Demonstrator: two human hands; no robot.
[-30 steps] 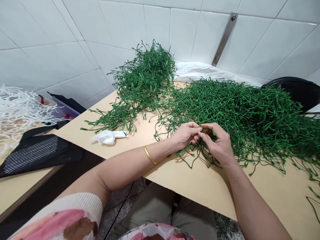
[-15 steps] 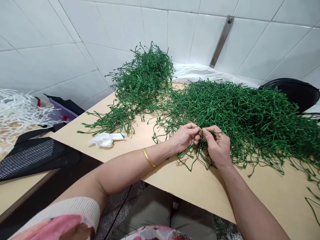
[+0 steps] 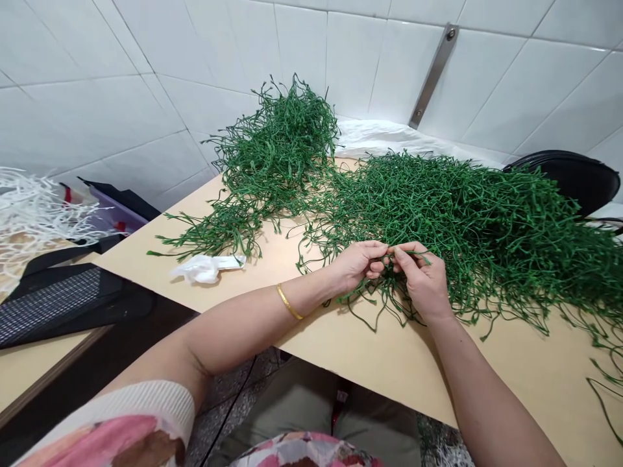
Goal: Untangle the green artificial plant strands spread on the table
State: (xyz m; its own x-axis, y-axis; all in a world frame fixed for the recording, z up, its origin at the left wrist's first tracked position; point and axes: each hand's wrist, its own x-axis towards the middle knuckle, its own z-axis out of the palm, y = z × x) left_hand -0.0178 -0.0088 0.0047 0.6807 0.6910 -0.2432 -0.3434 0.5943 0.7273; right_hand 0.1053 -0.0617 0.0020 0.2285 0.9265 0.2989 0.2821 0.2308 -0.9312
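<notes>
My left hand (image 3: 361,264) and my right hand (image 3: 424,277) meet fingertip to fingertip above the table's near edge. Between them they pinch a thin green artificial stem (image 3: 422,254), whose tip sticks out past the right fingers. What lies right at the fingertips is too small to make out. Under and behind both hands spreads a big tangled pile of green artificial stems (image 3: 438,201), each with small budded ends. Several loose stems (image 3: 372,311) hang out below the hands onto the board.
A second green heap (image 3: 287,136) rises at the back left, with a smaller bunch (image 3: 214,227) before it. Crumpled white plastic (image 3: 204,267) lies on the tan tabletop (image 3: 160,272). At the right is a black round-edged object (image 3: 574,178); white stems (image 3: 39,214) lie far left.
Both hands keep their pinch on the stem and have shifted very little, the fingertips slightly higher. The whole view has tilted a touch.
</notes>
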